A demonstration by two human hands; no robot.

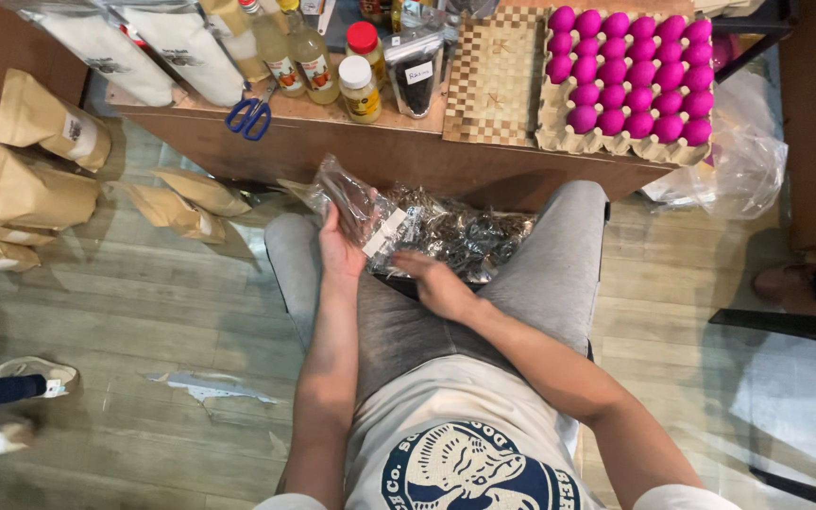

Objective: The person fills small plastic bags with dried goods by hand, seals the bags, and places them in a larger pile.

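A small clear plastic packet of dark dried contents with a white label strip [356, 210] stands tilted, raised above the lap. Below it, a heap of similar clear plastic packets of dark contents [460, 236] lies across the lap, between the knees.

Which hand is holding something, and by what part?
Left hand holds a clear packet of dark contents by its lower end. Right hand rests on the packet pile; grip unclear.

I note bright pink eggs [630, 71], blue-handled scissors [250, 115], a checkered brown-and-cream board [493, 80], tan paper bags [25, 194].
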